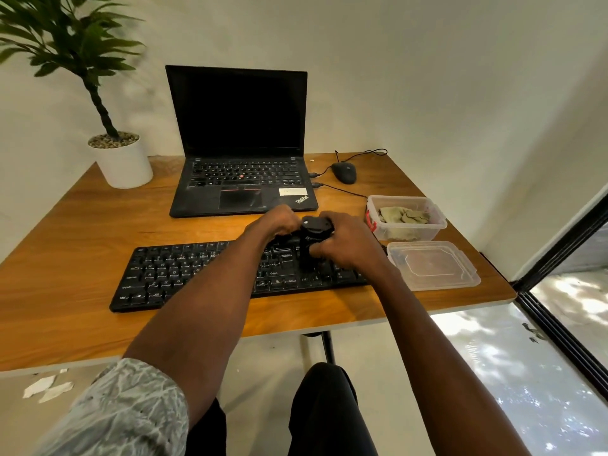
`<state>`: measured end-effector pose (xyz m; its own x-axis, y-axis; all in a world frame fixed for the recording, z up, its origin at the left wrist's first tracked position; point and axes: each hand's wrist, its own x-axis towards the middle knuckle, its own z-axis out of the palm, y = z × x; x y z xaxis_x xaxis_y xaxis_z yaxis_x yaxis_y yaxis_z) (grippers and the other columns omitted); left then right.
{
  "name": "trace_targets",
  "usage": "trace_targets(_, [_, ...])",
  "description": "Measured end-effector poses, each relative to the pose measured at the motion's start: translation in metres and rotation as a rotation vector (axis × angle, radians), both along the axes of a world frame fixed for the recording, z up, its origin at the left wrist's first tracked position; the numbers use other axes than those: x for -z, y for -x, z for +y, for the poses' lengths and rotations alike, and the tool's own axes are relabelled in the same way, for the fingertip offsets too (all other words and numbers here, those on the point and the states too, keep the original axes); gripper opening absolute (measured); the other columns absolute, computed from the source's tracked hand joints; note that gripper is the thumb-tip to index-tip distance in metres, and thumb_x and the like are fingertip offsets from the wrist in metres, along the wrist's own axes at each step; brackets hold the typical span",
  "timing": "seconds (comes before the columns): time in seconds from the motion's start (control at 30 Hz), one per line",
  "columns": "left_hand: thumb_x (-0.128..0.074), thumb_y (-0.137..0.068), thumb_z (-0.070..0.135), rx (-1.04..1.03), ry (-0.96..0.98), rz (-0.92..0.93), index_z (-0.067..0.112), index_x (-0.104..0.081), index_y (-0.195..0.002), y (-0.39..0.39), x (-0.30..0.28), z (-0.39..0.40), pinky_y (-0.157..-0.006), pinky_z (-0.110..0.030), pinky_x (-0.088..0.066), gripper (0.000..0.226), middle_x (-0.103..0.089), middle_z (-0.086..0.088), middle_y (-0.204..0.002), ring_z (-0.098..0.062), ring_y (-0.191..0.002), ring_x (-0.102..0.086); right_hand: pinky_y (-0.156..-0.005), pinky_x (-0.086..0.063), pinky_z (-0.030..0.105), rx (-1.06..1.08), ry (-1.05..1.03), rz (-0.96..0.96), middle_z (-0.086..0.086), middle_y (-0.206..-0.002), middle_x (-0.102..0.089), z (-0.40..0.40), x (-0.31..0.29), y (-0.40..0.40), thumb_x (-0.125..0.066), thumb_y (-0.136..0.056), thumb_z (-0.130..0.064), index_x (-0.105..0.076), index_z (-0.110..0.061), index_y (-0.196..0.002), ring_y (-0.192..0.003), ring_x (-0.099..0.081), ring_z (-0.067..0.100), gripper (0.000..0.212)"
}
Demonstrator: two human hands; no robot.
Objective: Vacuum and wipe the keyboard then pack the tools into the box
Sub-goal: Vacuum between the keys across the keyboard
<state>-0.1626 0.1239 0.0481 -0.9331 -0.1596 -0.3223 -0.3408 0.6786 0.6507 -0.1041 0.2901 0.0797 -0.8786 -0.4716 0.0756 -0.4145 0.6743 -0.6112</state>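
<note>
Both hands, left and right, grip the black vacuum upright over the right half of the keyboard; judged best: keep nozzle low, sweep slowly row by row, cloth waiting in open box.

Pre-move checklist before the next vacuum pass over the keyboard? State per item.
1. Mini vacuum held: ok, left hand and right hand both grip it.
2. Vacuum over the keyboard: ok, above its right half.
3. Nozzle touching keys: cannot tell, hidden by the hands.
4. Vacuum running: cannot tell.
5. Box open for packing: ok, lid lies beside it on the table.
6. Cloth ready for wiping: ok, it lies in the box.
</note>
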Motion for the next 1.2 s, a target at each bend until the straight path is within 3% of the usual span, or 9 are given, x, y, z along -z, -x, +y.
trace_targets(0.1, [-0.056, -0.097, 0.015, 0.018, 0.037, -0.019, 0.008, -0.053, -0.071, 0.002, 0.000, 0.000, -0.051, -0.026, -0.033, 0.027, -0.054, -0.010, -0.081, -0.015, -0.058, -0.041, -0.069, -0.053, 0.032, -0.104, 0.031, -0.174, 0.000, -0.089, -0.067, 0.003, -0.005, -0.001, -0.078, -0.072, -0.021, -0.062, -0.020, -0.099, -0.081, -0.064, 0.020, 0.030])
trace_targets(0.23, [-0.072, -0.085, 0.017, -0.008, -0.029, -0.018, 0.005, -0.062, -0.081, 0.002, 0.002, -0.004, -0.058, -0.027, -0.044, 0.017, -0.061, -0.007, -0.079, -0.018, -0.067, -0.055, -0.068, -0.042, 0.029, 0.199, 0.000, 0.144, -0.004, -0.090, -0.063, -0.005, 0.002, 0.002, -0.076, -0.074, -0.026, -0.062, -0.019, -0.106, -0.084, -0.058, 0.016, 0.036])
trace_targets(0.3, [-0.069, -0.088, 0.015, 0.010, 0.000, -0.021, 0.004, -0.061, -0.081, 0.003, 0.003, -0.005, -0.059, -0.027, -0.044, 0.016, -0.058, -0.007, -0.077, -0.018, -0.068, -0.054, -0.071, -0.043, 0.030, 0.181, -0.039, 0.172, -0.003, -0.092, -0.062, -0.007, 0.002, 0.002, -0.076, -0.075, -0.027, -0.061, -0.018, -0.108, -0.085, -0.056, 0.015, 0.037])
trace_targets(0.47, [-0.053, -0.098, 0.011, 0.022, 0.081, 0.002, 0.008, -0.051, -0.068, 0.008, 0.006, -0.006, -0.049, -0.026, -0.032, 0.030, -0.052, -0.008, -0.073, -0.016, -0.056, -0.041, -0.068, -0.057, 0.029, -0.083, 0.055, -0.283, 0.005, -0.094, -0.068, -0.001, -0.010, 0.005, -0.078, -0.072, -0.015, -0.062, -0.011, -0.109, -0.083, -0.067, 0.021, 0.041])
trace_targets(0.57, [-0.062, -0.093, 0.013, 0.014, 0.047, -0.002, 0.008, -0.055, -0.071, 0.009, 0.006, -0.004, -0.051, -0.025, -0.037, 0.023, -0.054, -0.005, -0.071, -0.016, -0.058, -0.046, -0.060, -0.042, 0.020, 0.111, 0.034, -0.025, -0.006, -0.090, -0.061, -0.008, -0.003, 0.011, -0.077, -0.075, -0.023, -0.061, -0.018, -0.108, -0.076, -0.058, 0.009, 0.037])
trace_targets(0.67, [-0.069, -0.089, 0.016, 0.016, 0.017, 0.006, 0.005, -0.061, -0.079, 0.006, 0.006, -0.006, -0.056, -0.026, -0.042, 0.016, -0.060, -0.008, -0.078, -0.018, -0.064, -0.052, -0.064, -0.037, 0.024, 0.207, -0.017, 0.208, -0.009, -0.090, -0.057, -0.015, 0.003, 0.011, -0.074, -0.077, -0.028, -0.060, -0.019, -0.112, -0.082, -0.053, 0.011, 0.038])
trace_targets(0.83, [-0.055, -0.097, 0.012, 0.053, 0.042, 0.025, -0.007, -0.066, -0.107, 0.010, 0.010, -0.011, -0.064, -0.032, -0.042, 0.024, -0.063, -0.015, -0.095, -0.024, -0.076, -0.053, -0.073, -0.052, 0.032, -0.010, 0.051, -0.086, 0.002, -0.095, -0.066, -0.010, -0.008, 0.016, -0.077, -0.071, -0.018, -0.063, -0.017, -0.107, -0.088, -0.063, 0.021, 0.038])
trace_targets(1.07, [-0.068, -0.089, 0.021, 0.133, -0.038, 0.024, 0.000, -0.068, -0.086, 0.005, 0.009, -0.024, -0.058, -0.029, -0.041, 0.022, -0.061, -0.009, -0.078, -0.016, -0.063, -0.050, -0.075, -0.048, 0.028, 0.172, 0.034, 0.116, 0.000, -0.104, -0.067, -0.018, 0.007, 0.024, -0.075, -0.075, -0.027, -0.061, -0.018, -0.118, -0.092, -0.060, 0.016, 0.046])
trace_targets(1.2, [-0.074, -0.085, 0.026, 0.169, -0.072, -0.016, 0.009, -0.071, -0.085, -0.002, 0.005, -0.042, -0.066, -0.029, -0.042, 0.018, -0.069, -0.005, -0.092, -0.018, -0.081, -0.059, -0.073, -0.043, 0.027, 0.236, 0.035, 0.129, 0.003, -0.110, -0.068, -0.019, 0.008, 0.027, -0.076, -0.075, -0.031, -0.060, -0.018, -0.118, -0.099, -0.061, 0.020, 0.047])
